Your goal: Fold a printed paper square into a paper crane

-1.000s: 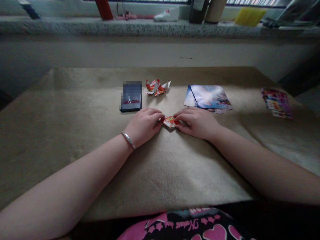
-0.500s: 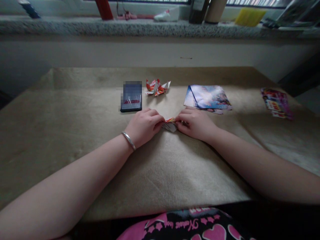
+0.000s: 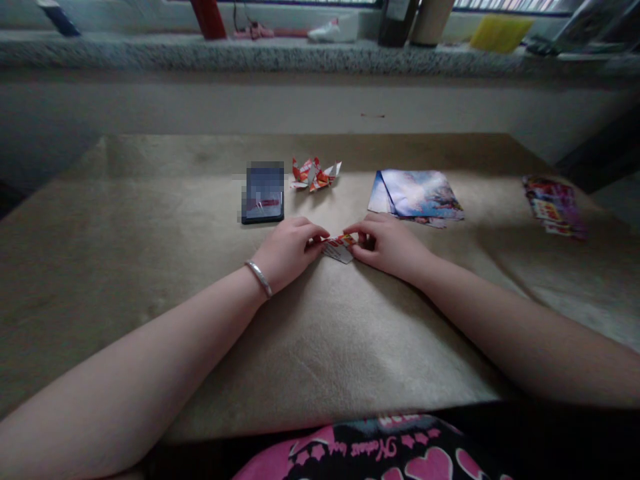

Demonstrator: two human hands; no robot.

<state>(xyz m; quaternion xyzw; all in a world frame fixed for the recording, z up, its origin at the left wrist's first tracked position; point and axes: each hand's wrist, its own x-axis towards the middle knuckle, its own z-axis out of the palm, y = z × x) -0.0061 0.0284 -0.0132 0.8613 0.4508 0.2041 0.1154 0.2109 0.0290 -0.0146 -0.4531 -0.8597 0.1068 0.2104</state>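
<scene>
A small piece of folded paper [image 3: 339, 250], white with red and yellow print, is between my hands over the middle of the table. The fingers of my left hand [image 3: 293, 248] pinch its left side. On its right side, my right hand [image 3: 387, 243] grips it between thumb and fingers. The paper's pointed lower edge faces me; its ends are covered by my fingertips. Beyond my hands stand red-and-white origami pieces [image 3: 314, 175], clustered together with points sticking up.
A phone [image 3: 265, 193], partly pixelated, lies beyond my left hand. Blue-and-pink picture sheets [image 3: 420, 193] are stacked beyond my right hand, and colourful printed papers [image 3: 554, 207] lie at the far right. A brownish cover [image 3: 310, 347] spreads over the table. Behind is a stone windowsill [image 3: 280, 59] holding several items.
My fingers have loosened and lifted slightly along the paper's top edge, so more of its printed face shows. Both hands remain in nearly the same place.
</scene>
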